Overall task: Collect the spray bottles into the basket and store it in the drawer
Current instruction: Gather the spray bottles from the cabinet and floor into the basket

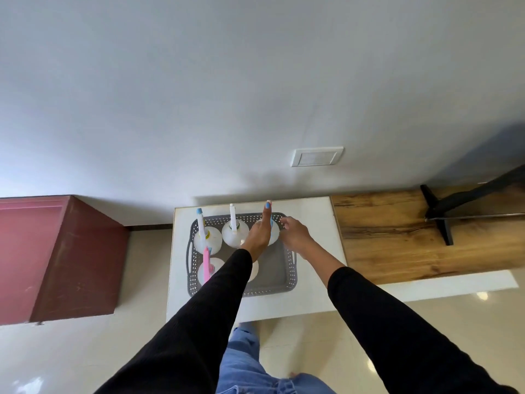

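On white table [312, 223] – basket [289, 268] | left hand [257, 233] grips bottle [272, 234] | right hand [294, 233] fingers relaxed, apart

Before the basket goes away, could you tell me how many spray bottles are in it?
5, possibly: blue-topped back left, white-topped back middle, one back right under the left hand, pink-topped front left, and one mostly hidden behind the left sleeve.

a room in a home, it seems. glossy tiled floor [85, 351], painted wall with switch plate [316, 156], wooden shelf [397, 237].
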